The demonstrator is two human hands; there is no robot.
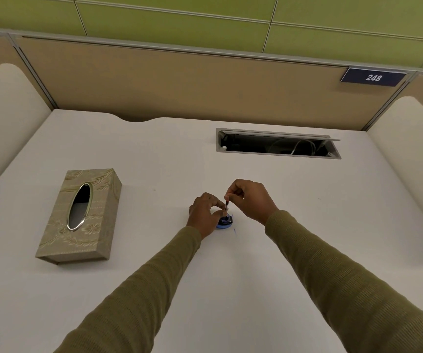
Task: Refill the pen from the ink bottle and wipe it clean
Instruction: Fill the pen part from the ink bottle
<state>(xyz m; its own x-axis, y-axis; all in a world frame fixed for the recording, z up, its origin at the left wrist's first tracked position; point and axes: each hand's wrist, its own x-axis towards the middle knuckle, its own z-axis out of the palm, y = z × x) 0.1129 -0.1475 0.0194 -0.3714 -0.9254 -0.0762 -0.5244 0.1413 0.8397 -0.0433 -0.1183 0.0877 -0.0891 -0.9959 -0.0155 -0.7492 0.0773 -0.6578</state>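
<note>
The pen is held nearly upright over the ink bottle, its lower end dipped into or just at the bottle's mouth, which suggests that the filling step is in hand. Its upper end is pinched between the narrowed fingertips of the right hand, a grip that would suit working a filler at the top, though the mechanism is too small to be made out. The bottle is steadied on the desk by the left hand, whose fingers are curled closely around its left side, presumably so that it is not tipped while the pen is worked. Dark blue ink is seen inside the bottle, but the level cannot be judged; no cap is seen on it. A few small blue marks are visible on the desk just beside the bottle, and are judged to be ink. The tissue box is set well apart to the left, within reach for the wiping not yet done; its oval opening looks dark, and no tissue is seen sticking out
</note>
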